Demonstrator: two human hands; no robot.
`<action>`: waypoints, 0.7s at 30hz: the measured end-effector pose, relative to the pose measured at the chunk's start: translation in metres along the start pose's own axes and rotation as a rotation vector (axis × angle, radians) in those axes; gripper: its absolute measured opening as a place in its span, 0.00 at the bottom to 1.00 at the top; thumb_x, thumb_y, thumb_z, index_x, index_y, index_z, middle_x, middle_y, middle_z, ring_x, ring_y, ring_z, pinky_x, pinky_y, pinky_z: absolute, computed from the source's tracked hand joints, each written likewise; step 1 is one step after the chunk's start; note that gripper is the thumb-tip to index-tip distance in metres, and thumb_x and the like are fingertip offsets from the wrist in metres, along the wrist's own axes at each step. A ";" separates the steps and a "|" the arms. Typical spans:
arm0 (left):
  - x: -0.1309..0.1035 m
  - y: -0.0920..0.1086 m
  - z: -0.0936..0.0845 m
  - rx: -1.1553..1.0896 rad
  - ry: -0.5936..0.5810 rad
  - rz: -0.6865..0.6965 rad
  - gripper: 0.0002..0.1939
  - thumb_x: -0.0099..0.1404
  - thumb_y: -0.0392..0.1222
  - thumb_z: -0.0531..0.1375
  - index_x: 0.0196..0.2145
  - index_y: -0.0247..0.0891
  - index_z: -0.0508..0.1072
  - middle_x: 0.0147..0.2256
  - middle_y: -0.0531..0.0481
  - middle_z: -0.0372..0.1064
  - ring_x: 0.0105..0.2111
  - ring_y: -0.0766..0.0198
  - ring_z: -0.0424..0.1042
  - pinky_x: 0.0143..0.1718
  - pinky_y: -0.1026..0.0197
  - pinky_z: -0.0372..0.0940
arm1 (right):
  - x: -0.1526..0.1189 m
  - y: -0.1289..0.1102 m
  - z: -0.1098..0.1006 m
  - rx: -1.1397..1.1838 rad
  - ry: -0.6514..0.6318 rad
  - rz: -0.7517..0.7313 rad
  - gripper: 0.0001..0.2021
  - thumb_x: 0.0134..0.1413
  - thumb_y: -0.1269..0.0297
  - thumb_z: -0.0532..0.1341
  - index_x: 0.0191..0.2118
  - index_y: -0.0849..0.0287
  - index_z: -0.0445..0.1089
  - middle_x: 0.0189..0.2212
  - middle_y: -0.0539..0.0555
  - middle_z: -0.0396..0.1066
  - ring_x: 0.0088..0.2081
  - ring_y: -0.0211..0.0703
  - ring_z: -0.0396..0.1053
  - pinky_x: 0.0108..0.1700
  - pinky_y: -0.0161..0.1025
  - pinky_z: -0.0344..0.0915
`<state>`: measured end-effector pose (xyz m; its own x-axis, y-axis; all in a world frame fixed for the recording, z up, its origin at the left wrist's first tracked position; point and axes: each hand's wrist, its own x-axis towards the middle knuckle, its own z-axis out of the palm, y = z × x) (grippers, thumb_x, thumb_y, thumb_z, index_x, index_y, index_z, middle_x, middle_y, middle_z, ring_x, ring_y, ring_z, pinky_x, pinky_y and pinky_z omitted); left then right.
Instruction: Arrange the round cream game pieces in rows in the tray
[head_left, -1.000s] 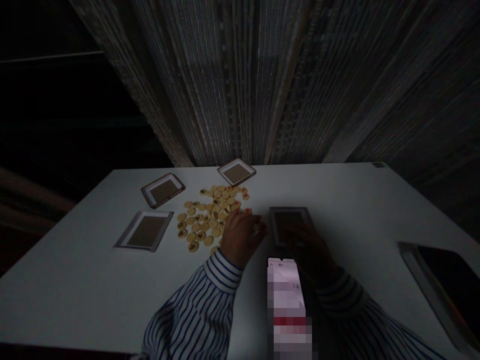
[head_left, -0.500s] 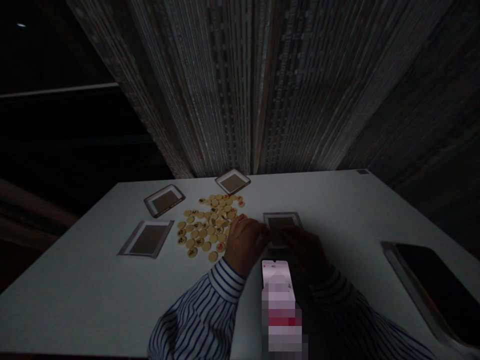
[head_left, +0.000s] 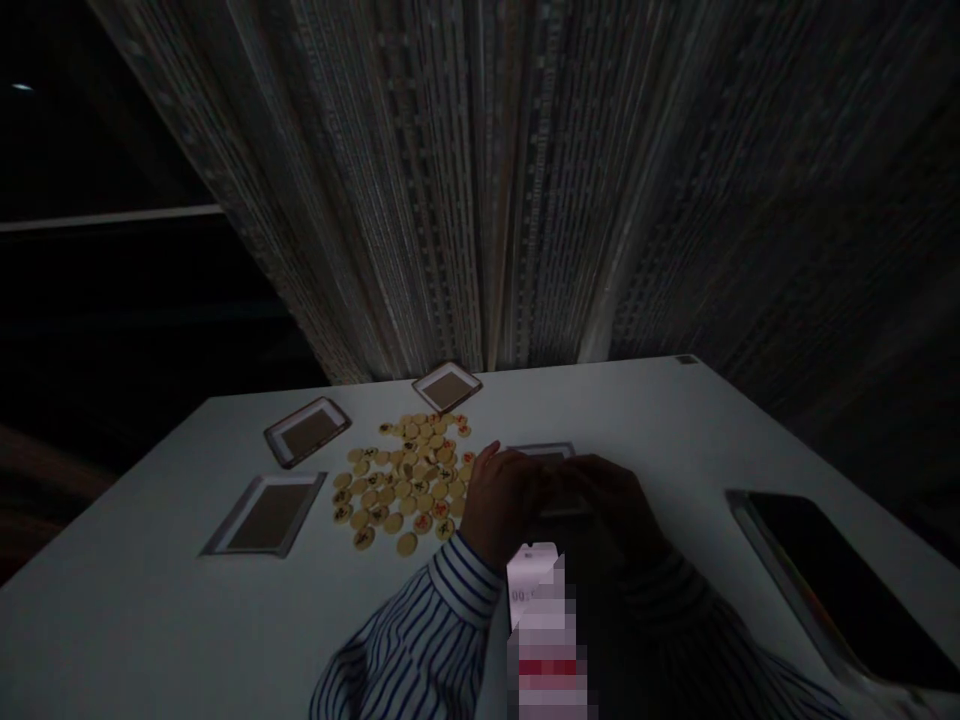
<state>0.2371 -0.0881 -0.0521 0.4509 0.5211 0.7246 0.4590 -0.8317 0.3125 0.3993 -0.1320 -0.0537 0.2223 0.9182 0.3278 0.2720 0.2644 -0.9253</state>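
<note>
The left hand [head_left: 504, 508] and the right hand [head_left: 619, 505] are brought together over a shallow tray [head_left: 540, 449] at the middle of the white table [head_left: 660, 420]. The fingers of both hands are bent inward and narrowly spaced, with the fingertips met or nearly met above the tray. By the left hand one finger is raised a little on the far side. Because the light is dim and the fingertips are lost in shadow, it cannot be told whether anything is pinched between them, or whether the tray itself is touched.

To the left of the left hand, just beside it, round wooden pieces [head_left: 405, 490] are spread in a loose cluster, some marked in red or black characters, many shown plain.

On the near side of the tray, between the forearms, a lit phone [head_left: 534, 585] is laid, its lower part covered by blurred blocks. Both wrists are covered by striped sleeves [head_left: 420, 635].

Three more trays [head_left: 271, 515] are set out around the cluster, two to its left and one at its far side. At the right, a dark-screened device [head_left: 847, 580] is placed well apart from the hands. The far edge is backed by a curtain [head_left: 480, 200].
</note>
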 end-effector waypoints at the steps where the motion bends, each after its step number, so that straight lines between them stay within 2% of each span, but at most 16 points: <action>1: 0.001 0.001 0.001 0.000 0.007 0.005 0.08 0.58 0.39 0.59 0.37 0.39 0.68 0.33 0.49 0.71 0.36 0.62 0.70 0.50 0.47 0.60 | 0.001 0.001 -0.002 -0.013 -0.001 0.006 0.08 0.46 0.59 0.61 0.28 0.58 0.72 0.25 0.51 0.74 0.28 0.39 0.71 0.31 0.37 0.70; 6: -0.002 0.004 0.007 -0.008 0.014 -0.015 0.08 0.59 0.39 0.58 0.37 0.39 0.69 0.32 0.50 0.71 0.35 0.62 0.70 0.49 0.47 0.61 | -0.001 0.004 -0.002 -0.041 0.010 -0.015 0.07 0.45 0.59 0.62 0.27 0.58 0.72 0.24 0.51 0.74 0.27 0.39 0.72 0.29 0.37 0.70; 12: -0.009 0.003 0.013 -0.040 0.018 -0.019 0.08 0.59 0.39 0.58 0.37 0.37 0.69 0.32 0.48 0.71 0.36 0.61 0.70 0.47 0.47 0.62 | -0.006 0.003 0.006 0.033 -0.065 0.029 0.06 0.47 0.61 0.62 0.30 0.57 0.72 0.26 0.51 0.75 0.29 0.40 0.73 0.30 0.36 0.72; 21: -0.008 0.004 0.015 -0.109 0.024 -0.044 0.07 0.58 0.41 0.60 0.35 0.38 0.70 0.31 0.48 0.71 0.34 0.60 0.69 0.41 0.51 0.64 | -0.005 0.005 0.000 0.035 -0.107 0.027 0.05 0.47 0.63 0.62 0.31 0.57 0.73 0.28 0.51 0.76 0.30 0.39 0.74 0.32 0.35 0.72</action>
<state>0.2467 -0.0925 -0.0660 0.4134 0.5536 0.7229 0.3916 -0.8248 0.4077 0.3997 -0.1355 -0.0595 0.1269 0.9509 0.2821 0.2337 0.2478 -0.9402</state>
